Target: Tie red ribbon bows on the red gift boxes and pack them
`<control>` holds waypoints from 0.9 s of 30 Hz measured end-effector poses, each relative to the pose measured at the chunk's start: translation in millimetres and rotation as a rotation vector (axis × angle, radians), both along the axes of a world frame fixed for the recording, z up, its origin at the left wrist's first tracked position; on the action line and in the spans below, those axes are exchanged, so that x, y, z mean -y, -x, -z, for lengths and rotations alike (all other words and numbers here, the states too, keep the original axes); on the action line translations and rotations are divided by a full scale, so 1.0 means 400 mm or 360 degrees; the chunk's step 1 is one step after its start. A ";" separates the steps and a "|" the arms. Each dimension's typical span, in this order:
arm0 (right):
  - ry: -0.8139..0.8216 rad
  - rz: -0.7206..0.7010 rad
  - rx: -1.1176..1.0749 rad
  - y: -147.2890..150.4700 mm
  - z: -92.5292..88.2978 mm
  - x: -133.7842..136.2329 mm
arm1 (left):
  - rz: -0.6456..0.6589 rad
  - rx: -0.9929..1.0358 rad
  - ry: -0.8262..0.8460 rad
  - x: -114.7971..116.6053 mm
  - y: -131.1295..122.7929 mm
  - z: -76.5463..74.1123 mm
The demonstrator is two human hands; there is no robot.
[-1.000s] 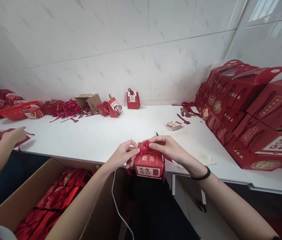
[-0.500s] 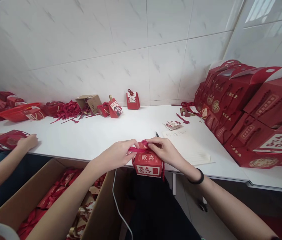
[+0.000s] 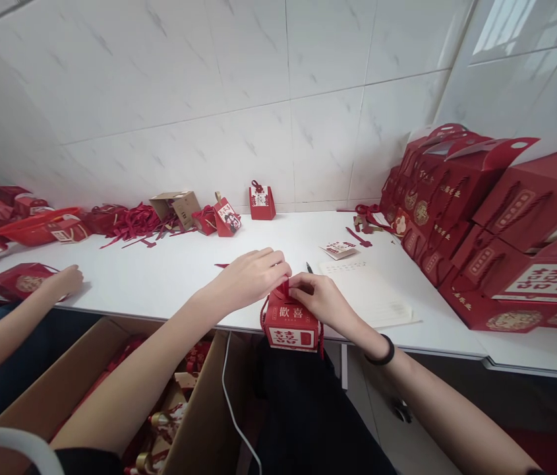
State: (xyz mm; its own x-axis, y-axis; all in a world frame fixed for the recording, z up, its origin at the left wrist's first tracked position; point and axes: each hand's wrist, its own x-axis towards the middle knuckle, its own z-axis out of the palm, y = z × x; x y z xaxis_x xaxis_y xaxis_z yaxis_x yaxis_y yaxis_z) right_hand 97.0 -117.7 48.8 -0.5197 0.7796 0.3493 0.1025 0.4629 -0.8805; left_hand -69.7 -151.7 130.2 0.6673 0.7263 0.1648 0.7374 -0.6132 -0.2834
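A small red gift box (image 3: 292,315) with gold lettering and a white double-happiness panel sits at the table's front edge, above my lap. Red cords hang at its sides. My left hand (image 3: 253,278) is closed above the box top, pinching a red ribbon (image 3: 284,288). Part of that ribbon sticks out to the left behind the hand. On the right side of the box top, my right hand (image 3: 320,297) pinches the ribbon close to the lid. The fingers partly hide where the ribbon meets the box.
Stacked red boxes (image 3: 456,231) fill the right of the table (image 3: 179,277). A notepad (image 3: 372,297), a pen (image 3: 310,268) and a folded card (image 3: 339,249) lie nearer. Ribbons (image 3: 134,221) lie at the back left. Another person's hand (image 3: 68,282) holds a box. Below stands an open carton (image 3: 199,402).
My left hand has moved up and right over the box, drawing the ribbon upright. My right hand stays near the box top. The other person's far hand has shifted.
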 end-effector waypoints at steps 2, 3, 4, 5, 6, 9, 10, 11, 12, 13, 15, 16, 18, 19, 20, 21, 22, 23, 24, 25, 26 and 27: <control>-0.0075 0.0022 0.0040 0.001 0.001 -0.001 | 0.0067 0.0071 0.0062 -0.009 -0.008 -0.007; -0.0101 0.0040 0.0062 0.001 0.002 -0.001 | 0.0098 0.0138 0.0099 -0.013 -0.011 -0.008; -0.0117 0.0061 0.0073 0.001 0.004 -0.001 | 0.0126 0.0218 0.0139 -0.019 -0.012 -0.009; -0.0119 0.0077 0.0064 0.001 0.007 -0.002 | 0.0144 0.0306 0.0178 -0.025 -0.011 -0.007; -0.0097 0.0075 0.0027 0.002 0.009 -0.002 | 0.0147 0.0397 0.0216 -0.032 -0.009 -0.004; 0.0088 0.0012 -0.0164 0.002 0.016 -0.003 | 0.0030 0.0711 0.0354 -0.057 0.003 0.017; 0.0156 -0.0001 -0.0214 0.002 0.018 -0.003 | -0.0038 0.0825 0.0413 -0.065 0.009 0.028; 0.0208 -0.0002 -0.0246 0.003 0.020 -0.003 | -0.0101 0.0933 0.0475 -0.072 0.015 0.042; 0.0243 0.0007 -0.0265 0.003 0.021 -0.003 | -0.0150 0.1027 0.0539 -0.078 0.021 0.057; 0.0262 0.0018 -0.0283 0.004 0.022 -0.003 | -0.0183 0.1103 0.0600 -0.082 0.026 0.073; 0.0278 0.0024 -0.0322 0.005 0.024 -0.003 | -0.0219 0.1208 0.0678 -0.083 0.035 0.106; 0.0273 0.0022 -0.0335 0.005 0.025 -0.003 | -0.0231 0.1248 0.0697 -0.080 0.039 0.121; 0.0230 0.0028 -0.0333 0.005 0.026 -0.004 | -0.0249 0.1318 0.0692 -0.069 0.045 0.147; 0.0198 0.0038 -0.0317 0.005 0.027 -0.004 | -0.0255 0.1347 0.0673 -0.061 0.047 0.157; 0.0164 0.0054 -0.0295 0.004 0.027 -0.004 | -0.0256 0.1367 0.0646 -0.053 0.048 0.165; 0.0133 0.0068 -0.0272 0.004 0.028 -0.005 | -0.0259 0.1376 0.0616 -0.046 0.049 0.171; 0.0107 0.0077 -0.0251 0.003 0.028 -0.005 | -0.0268 0.1380 0.0581 -0.038 0.050 0.175; 0.0086 0.0086 -0.0233 0.002 0.027 -0.004 | -0.0281 0.1385 0.0534 -0.032 0.050 0.176; 0.0066 0.0095 -0.0215 0.001 0.027 -0.004 | -0.0297 0.1401 0.0466 -0.026 0.051 0.174; 0.0047 0.0107 -0.0193 0.001 0.026 -0.003 | -0.0314 0.1433 0.0370 -0.020 0.052 0.169; 0.0028 0.0121 -0.0169 0.000 0.025 -0.003 | -0.0319 0.1466 0.0263 -0.014 0.053 0.161; 0.0013 0.0135 -0.0146 0.000 0.024 -0.003 | -0.0304 0.1487 0.0159 -0.008 0.053 0.151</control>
